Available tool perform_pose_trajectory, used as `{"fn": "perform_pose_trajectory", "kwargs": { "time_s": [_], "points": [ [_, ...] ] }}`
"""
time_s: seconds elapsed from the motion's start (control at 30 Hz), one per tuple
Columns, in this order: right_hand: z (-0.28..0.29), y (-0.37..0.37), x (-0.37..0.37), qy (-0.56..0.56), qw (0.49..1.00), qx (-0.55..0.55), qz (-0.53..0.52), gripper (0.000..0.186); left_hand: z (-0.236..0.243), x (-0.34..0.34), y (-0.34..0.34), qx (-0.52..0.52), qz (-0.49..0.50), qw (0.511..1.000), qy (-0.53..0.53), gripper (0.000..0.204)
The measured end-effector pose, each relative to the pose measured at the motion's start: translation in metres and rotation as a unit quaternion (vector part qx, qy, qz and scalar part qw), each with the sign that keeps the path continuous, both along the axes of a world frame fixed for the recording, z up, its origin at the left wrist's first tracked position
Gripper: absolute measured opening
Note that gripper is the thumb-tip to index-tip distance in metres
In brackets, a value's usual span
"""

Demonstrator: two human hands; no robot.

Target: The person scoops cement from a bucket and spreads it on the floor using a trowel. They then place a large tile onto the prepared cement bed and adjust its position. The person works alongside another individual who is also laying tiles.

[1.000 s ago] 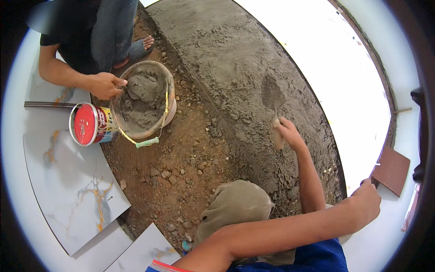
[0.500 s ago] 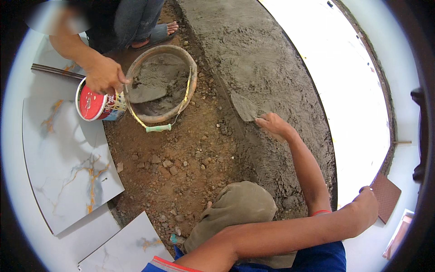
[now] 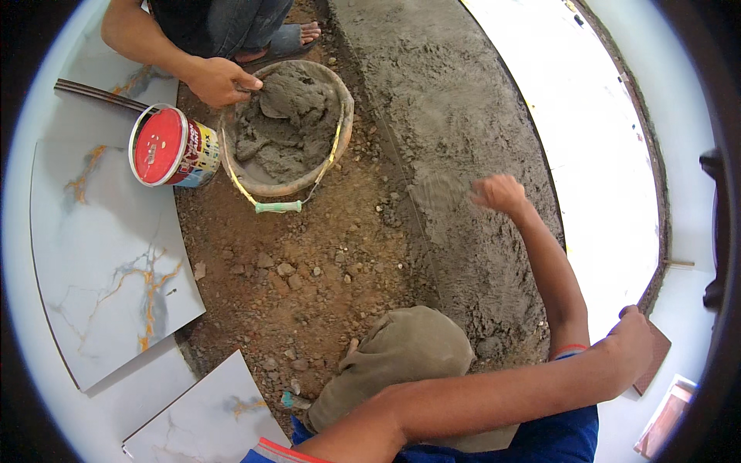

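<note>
My right hand (image 3: pixel 498 193) grips a trowel, its motion-blurred blade (image 3: pixel 436 191) against the grey wet mortar bed (image 3: pixel 417 77). My left arm crosses low in front of me, and my left hand (image 3: pixel 629 339) is closed at the right beside a brown textured tile (image 3: pixel 652 359); what it holds is unclear. A round bucket (image 3: pixel 346 116) of mortar, with a green-gripped handle (image 3: pixel 278 207), stands on stony soil (image 3: pixel 293 255). A co-worker's hand (image 3: pixel 220 81) holds a trowel in that mortar.
A paint tub (image 3: pixel 158 145) with a red lid stands left of the bucket. Marble-look tiles (image 3: pixel 100 278) lie along the left, with dark strips (image 3: pixel 96 93) near them. The co-worker's sandalled foot (image 3: pixel 289 42) is at the top. A white surface (image 3: pixel 587 139) borders the bed at right.
My right hand has swept the trowel over the mortar, left and then back rightward. The co-worker's hand shifted over the bucket. The whole view has shifted, so the bucket sits higher.
</note>
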State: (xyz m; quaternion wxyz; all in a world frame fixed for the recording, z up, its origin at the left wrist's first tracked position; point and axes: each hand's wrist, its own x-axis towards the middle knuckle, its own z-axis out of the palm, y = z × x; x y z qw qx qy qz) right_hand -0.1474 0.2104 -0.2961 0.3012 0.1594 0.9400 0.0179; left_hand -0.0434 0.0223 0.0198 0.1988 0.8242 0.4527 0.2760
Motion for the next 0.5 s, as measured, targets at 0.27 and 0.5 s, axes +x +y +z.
{"fn": "perform_pose_trajectory", "kwargs": {
  "time_s": [0.27,0.5],
  "points": [
    [-0.017,0.015,-0.077,0.126,0.976,-0.097,-0.148,0.049,-0.003,0.019,-0.004,-0.028,0.009,0.999,0.018,0.026],
    [0.036,-0.081,0.053,0.024,0.953,-0.088,-0.289,0.052,-0.003,-0.050,0.002,-0.066,-0.083,0.992,-0.071,0.018]
  ]
}}
